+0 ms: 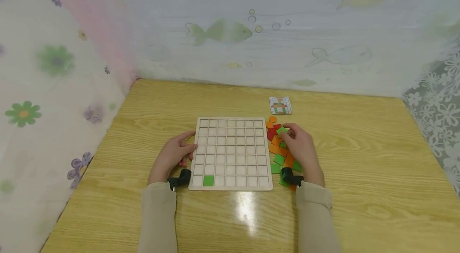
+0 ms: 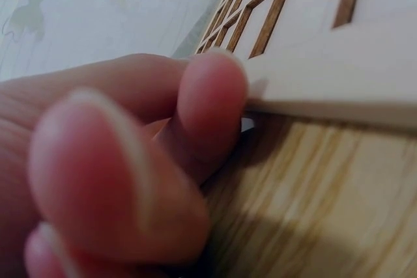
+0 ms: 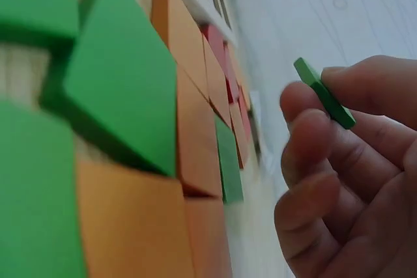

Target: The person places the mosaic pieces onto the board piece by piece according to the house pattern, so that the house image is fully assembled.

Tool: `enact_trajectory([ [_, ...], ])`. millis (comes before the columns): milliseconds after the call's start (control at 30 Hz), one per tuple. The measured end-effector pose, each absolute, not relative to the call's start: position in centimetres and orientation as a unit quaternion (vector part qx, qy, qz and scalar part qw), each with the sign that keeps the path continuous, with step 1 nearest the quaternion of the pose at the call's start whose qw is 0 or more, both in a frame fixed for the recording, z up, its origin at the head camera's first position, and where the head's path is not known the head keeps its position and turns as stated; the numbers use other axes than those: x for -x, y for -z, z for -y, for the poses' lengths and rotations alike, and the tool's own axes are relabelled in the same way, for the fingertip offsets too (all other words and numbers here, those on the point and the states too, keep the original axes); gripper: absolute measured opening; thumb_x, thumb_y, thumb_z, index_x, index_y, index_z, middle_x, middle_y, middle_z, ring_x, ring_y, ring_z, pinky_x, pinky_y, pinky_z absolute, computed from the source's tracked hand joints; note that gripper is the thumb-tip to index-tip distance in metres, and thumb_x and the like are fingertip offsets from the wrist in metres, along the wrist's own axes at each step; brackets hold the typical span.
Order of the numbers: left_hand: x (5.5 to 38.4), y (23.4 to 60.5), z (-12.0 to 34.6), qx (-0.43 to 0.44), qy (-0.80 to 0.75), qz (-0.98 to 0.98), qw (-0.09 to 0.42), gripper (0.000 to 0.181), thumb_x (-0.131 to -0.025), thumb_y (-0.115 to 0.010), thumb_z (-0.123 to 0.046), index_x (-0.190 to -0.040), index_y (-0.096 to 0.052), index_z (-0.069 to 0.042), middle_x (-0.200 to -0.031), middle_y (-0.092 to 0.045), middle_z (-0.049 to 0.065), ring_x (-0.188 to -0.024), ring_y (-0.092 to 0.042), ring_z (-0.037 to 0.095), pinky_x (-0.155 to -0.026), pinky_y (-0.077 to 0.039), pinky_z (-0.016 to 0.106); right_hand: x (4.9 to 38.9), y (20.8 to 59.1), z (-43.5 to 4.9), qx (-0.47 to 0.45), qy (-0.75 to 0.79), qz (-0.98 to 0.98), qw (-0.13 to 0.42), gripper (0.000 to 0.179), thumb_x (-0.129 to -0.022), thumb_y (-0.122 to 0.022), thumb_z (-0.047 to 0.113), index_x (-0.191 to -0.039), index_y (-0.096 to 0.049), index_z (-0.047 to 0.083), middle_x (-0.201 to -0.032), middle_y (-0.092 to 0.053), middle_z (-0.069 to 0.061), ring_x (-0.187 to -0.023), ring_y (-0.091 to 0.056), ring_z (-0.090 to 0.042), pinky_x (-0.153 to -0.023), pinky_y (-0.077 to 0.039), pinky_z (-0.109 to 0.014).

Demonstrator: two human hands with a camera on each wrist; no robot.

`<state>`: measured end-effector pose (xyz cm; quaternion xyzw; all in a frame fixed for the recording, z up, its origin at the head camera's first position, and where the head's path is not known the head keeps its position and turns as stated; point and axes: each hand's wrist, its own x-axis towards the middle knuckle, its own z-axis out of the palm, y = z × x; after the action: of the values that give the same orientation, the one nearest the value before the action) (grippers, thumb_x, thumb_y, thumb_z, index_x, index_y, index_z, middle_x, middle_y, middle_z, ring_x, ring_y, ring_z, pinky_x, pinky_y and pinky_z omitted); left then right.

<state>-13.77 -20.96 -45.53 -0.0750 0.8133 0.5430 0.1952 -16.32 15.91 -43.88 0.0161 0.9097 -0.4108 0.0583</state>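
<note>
My right hand pinches a green square tile between thumb and fingertips, raised above the loose tiles. In the head view that tile overlaps the red pieces by the board's right edge. My left hand is at the left side of the wooden grid board, its fingertips right at the rim and nothing in its grasp. One green square sits in the board's bottom row, second cell from the left.
Loose orange, green and red tiles lie in a heap along the board's right side, partly hidden by my right hand. A small printed pattern card lies behind them. Patterned curtains hang behind the wooden table.
</note>
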Motion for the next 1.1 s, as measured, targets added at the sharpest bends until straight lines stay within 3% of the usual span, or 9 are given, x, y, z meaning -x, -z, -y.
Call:
enact_trajectory([
  [433, 14.0, 45.6, 20.8, 0.062, -0.547, -0.813, 0.189, 0.055, -0.085, -0.062, -0.026, -0.134, -0.039, -0.028, -0.066, -0.060, 0.014, -0.038, -0.045, 0.016, -0.040, -0.043, 0.031, 16.2, 43.4, -13.3, 0.053, 0.399, -0.913, 0.060, 0.034, -0.090, -0.051, 0.029, -0.121, -0.052, 0.014, -0.089, -0.060, -0.002, -0.079, -0.053, -0.018, -0.067, -0.041, -0.032],
  [733, 14.2, 45.4, 20.8, 0.054, -0.544, -0.815, 0.193, 0.055, -0.086, -0.060, -0.024, -0.135, -0.038, -0.027, -0.065, -0.059, 0.013, -0.038, -0.045, 0.016, -0.041, -0.043, 0.031, 15.8, 42.8, -11.7, 0.078, 0.472, -0.873, 0.095, 0.031, -0.090, -0.052, 0.029, -0.118, -0.054, 0.015, -0.080, -0.061, -0.006, -0.067, -0.057, -0.022, -0.060, -0.045, -0.033],
  [967, 14.3, 45.4, 20.9, 0.059, -0.537, -0.822, 0.180, 0.054, -0.084, -0.062, -0.026, -0.133, -0.041, -0.028, -0.055, -0.047, 0.006, -0.037, -0.040, 0.015, -0.040, -0.040, 0.030, 15.6, 42.5, -10.2, 0.108, 0.466, -0.873, 0.099, 0.032, -0.090, -0.052, 0.029, -0.118, -0.056, 0.015, -0.077, -0.061, -0.007, -0.066, -0.057, -0.023, -0.058, -0.045, -0.033],
  [1100, 14.0, 45.8, 21.0, 0.061, -0.527, -0.828, 0.182, 0.053, -0.084, -0.063, -0.027, -0.133, -0.041, -0.029, -0.054, -0.048, 0.005, -0.035, -0.039, 0.015, -0.037, -0.037, 0.029, 15.1, 42.4, -9.0, 0.124, 0.472, -0.864, 0.125, 0.033, -0.090, -0.052, 0.032, -0.118, -0.056, 0.016, -0.078, -0.061, -0.007, -0.067, -0.057, -0.023, -0.059, -0.045, -0.033],
])
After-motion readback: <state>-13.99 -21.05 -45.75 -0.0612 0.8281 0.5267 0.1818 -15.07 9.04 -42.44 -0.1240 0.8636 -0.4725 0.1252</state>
